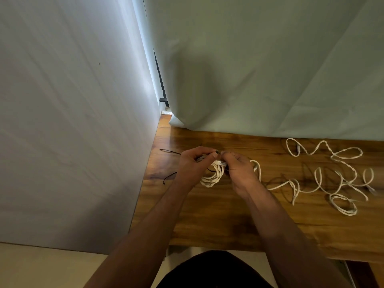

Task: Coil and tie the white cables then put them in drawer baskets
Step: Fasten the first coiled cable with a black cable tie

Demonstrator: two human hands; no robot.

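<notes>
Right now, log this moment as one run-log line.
left hand: grips coiled white cable | right hand: pinches it | loose white cables, thin black ties: on wooden table

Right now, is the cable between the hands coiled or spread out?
Coiled: the held cable hangs in stacked loops between left hand and right hand. Tied: cannot tell.

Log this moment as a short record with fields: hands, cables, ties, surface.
left hand: grips the coiled white cable
right hand: pinches the coil's top, beside the left hand
loose white cables: uncoiled, on the wooden table, to the right
black ties: thin, lying left of the hands
drawer baskets: not in view
</notes>
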